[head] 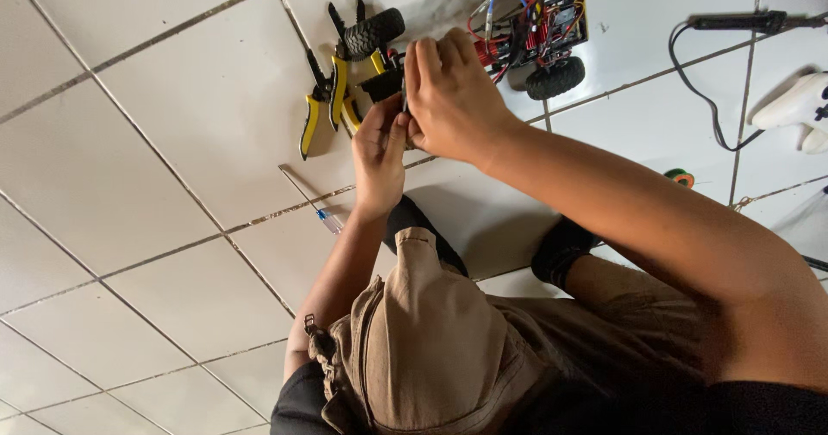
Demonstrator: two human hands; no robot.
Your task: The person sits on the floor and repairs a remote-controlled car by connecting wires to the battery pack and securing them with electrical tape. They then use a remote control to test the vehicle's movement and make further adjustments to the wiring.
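Observation:
A small model car [536, 31] with black tyres, a red board and coloured wires lies on the white tiled floor. My right hand [450, 99] reaches across its chassis, fingers curled over a black part [382, 82] at the car's near end. My left hand [379, 152] comes up from below and pinches the same black part, with its fingers touching those of my right hand. A thin dark piece shows between the two hands; what it is cannot be made out. One loose-looking tyre [376, 30] sits just beyond the part.
Yellow-handled pliers [321, 100] lie left of the hands, and a thin screwdriver with a clear blue handle [321, 213] lies below them. A black tool with a cable [740, 23], a white controller [800, 106] and a small green spool [681, 176] are at the right. My knees in khaki trousers [427, 331] fill the bottom.

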